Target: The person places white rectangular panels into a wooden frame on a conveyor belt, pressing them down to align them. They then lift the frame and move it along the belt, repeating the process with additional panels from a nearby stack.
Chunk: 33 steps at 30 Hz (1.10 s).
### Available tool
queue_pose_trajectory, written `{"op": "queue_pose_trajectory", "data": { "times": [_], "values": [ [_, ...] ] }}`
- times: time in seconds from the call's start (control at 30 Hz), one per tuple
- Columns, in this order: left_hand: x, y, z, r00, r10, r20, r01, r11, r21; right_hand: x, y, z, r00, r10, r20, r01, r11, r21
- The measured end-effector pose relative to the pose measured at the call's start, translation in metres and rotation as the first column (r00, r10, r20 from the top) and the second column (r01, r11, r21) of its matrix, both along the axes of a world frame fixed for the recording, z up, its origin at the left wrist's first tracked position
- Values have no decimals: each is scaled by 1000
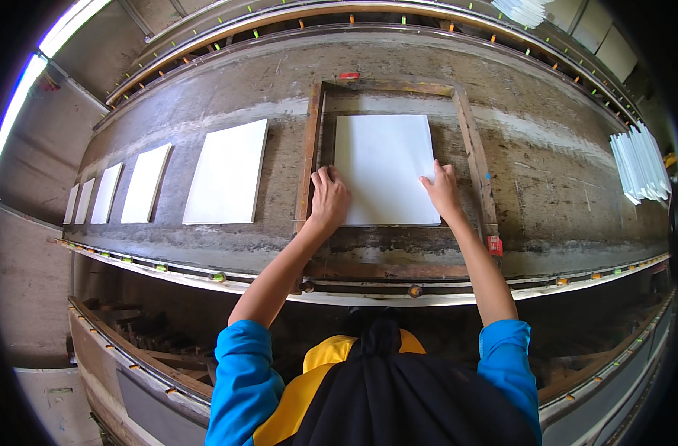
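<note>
Long table [554, 201]: runs from nine to three o'clock, taking the framed white stack [383, 160] as the clock's centre and the far side as twelve; brown, scuffed, crossed by a paler band.

Wooden frame [474, 149]: lies flat on the table, surrounding the framed white stack with bare surface between.

Row of five white stacks [226, 175]: set out toward nine o'clock, outside the wooden frame; looks smaller toward the far end, probably through the bent view.

White stack in the frame: rests on the table, long axis from twelve to six, roughly in line with the side bars; lies at about two o'clock from the left hand [331, 199] and ten from the right hand [444, 193], so between both.

Fanned white bundle [640, 165]: sits at three o'clock near the table's right end, edges uneven.

Left hand: at eight o'clock, fingers curled at the stack's left edge; cannot tell whether gripping or only pressing.

Right hand: between three and four, thumb over the top face, fingers loosely bent by the right edge; cannot tell how firmly holding. Not clearly nearer than the left.

Red markers [495, 245]: one at eleven by the frame's far bar, one at four by its near right corner.

Orange and green clips [217, 277]: dot the table's near edge, eight round to four.
</note>
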<state>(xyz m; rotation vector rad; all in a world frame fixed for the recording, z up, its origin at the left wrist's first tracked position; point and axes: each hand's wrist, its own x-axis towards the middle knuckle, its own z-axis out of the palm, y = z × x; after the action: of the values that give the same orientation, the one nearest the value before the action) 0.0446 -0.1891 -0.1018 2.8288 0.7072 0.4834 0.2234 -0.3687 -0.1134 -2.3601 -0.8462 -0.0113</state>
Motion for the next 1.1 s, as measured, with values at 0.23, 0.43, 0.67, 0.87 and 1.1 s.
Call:
{"op": "queue_pose_trajectory", "data": {
  "times": [0.23,0.43,0.67,0.87,1.1],
  "values": [
    [-1,5,2,996,-27,-88,31,999,44,9,-1,19,924,22,-381,-19,1000,11],
    [0,-1,7,994,-34,-105,41,997,71,29,-30,48,574,167,-801,339,843,419],
    [-7,3,16,974,-55,-218,123,942,314,13,-21,66,949,10,-316,52,981,185],
    [23,-16,39,968,-206,141,209,978,-11,-22,20,38,938,274,213,-273,961,-34],
    [40,-33,-10,979,-204,-9,204,979,-13,-49,29,6,840,444,311,-392,894,-217]
  ]
}}
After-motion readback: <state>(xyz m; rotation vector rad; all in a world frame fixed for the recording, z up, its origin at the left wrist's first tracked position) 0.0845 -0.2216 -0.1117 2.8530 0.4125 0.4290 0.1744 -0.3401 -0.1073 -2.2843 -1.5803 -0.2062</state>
